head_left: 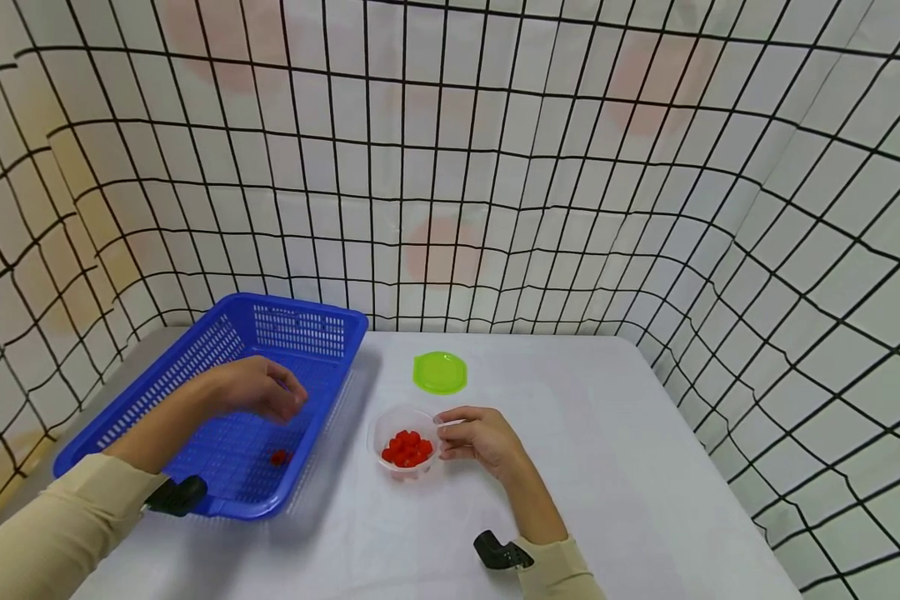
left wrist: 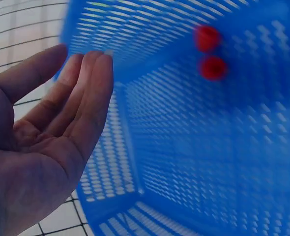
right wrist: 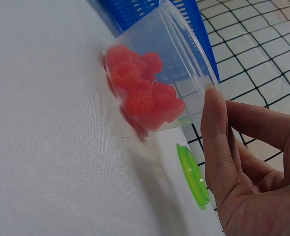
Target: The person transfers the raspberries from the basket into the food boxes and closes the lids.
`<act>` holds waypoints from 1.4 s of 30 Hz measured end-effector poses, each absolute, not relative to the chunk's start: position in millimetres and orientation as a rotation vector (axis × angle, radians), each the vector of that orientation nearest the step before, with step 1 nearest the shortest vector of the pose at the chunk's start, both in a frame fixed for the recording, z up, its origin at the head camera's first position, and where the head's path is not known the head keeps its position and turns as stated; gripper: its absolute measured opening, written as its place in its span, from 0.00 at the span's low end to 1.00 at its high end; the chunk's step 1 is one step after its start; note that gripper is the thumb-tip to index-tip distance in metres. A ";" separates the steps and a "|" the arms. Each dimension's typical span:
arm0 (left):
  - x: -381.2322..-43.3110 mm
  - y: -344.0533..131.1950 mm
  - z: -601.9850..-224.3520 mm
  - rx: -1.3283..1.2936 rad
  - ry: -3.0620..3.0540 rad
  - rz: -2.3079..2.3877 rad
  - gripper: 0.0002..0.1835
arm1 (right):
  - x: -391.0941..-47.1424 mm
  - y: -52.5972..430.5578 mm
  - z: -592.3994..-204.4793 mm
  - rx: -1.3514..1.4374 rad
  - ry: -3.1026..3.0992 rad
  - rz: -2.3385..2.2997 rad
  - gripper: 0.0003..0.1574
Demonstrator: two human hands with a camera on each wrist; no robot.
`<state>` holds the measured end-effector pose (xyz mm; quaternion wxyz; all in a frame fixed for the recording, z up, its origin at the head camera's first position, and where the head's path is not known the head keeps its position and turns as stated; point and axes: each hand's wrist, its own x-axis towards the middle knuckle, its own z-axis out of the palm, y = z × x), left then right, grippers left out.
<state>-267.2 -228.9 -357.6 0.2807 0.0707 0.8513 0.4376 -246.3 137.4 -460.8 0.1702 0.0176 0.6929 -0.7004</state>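
Note:
My left hand (head_left: 258, 390) is held over the blue basket (head_left: 309, 342) with nothing in its grasp. In the left wrist view its fingers are extended and slightly bent, apart from two red raspberries (left wrist: 213, 68) on the basket floor. My right hand (head_left: 487, 437) pinches the rim of a clear plastic tub (right wrist: 187, 64) between thumb and fingers, at the tub's right side. The tub stands upright on the table, and several red raspberries (head_left: 407, 448) lie heaped in its bottom.
A bright green lid (head_left: 440, 372) lies on the white table (head_left: 570, 467) behind the tub. The basket takes up the table's left side. Black netting (head_left: 450, 200) over white sheeting encloses the back and both sides.

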 end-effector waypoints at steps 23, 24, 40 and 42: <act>-292.3 -254.9 -363.7 0.221 2.237 0.878 0.12 | -246.2 139.1 -460.6 0.044 1.963 -1.990 0.18; -294.8 -254.7 -364.0 0.230 2.236 0.876 0.12 | -246.1 139.2 -460.4 0.043 1.964 -1.989 0.19; -305.5 -243.1 -393.6 0.167 2.138 0.799 0.07 | -246.4 139.1 -461.1 0.050 1.973 -1.980 0.18; -303.7 -242.6 -396.2 0.157 2.134 0.807 0.07 | -246.6 139.5 -461.2 0.050 1.972 -1.983 0.18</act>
